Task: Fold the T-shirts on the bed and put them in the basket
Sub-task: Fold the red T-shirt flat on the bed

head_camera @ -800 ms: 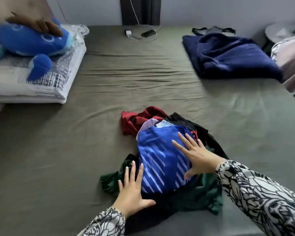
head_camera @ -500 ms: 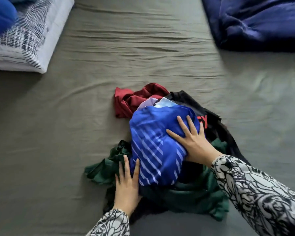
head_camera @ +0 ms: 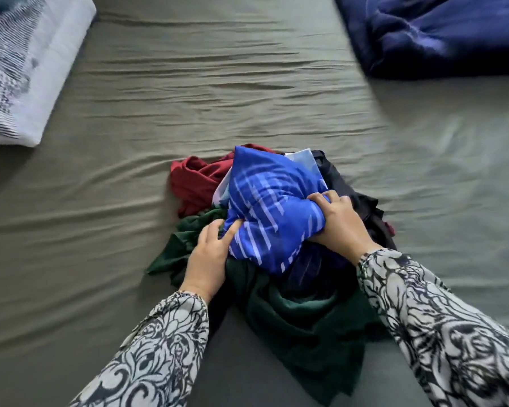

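A heap of crumpled T-shirts lies on the olive-green bed [head_camera: 188, 118]. On top is a bright blue T-shirt [head_camera: 268, 207] with pale diagonal stripes. Around and under it lie a dark red T-shirt [head_camera: 194, 183], a dark green T-shirt [head_camera: 294, 324] and a black T-shirt [head_camera: 362, 207]. My right hand [head_camera: 338, 227] grips the blue T-shirt's right side, its fingers curled into the bunched cloth. My left hand [head_camera: 209, 254] holds the blue T-shirt's lower left edge, fingertips tucked under it. No basket is in view.
A white pillow with a dark woven pattern [head_camera: 27, 69] lies at the far left of the bed. A crumpled navy blanket [head_camera: 441, 33] covers the far right corner. Wrinkled sheet stretches between them beyond the heap.
Both hands went from lying flat on the heap to clutching the blue T-shirt, which is now bunched and raised. The camera has tilted down and moved closer.
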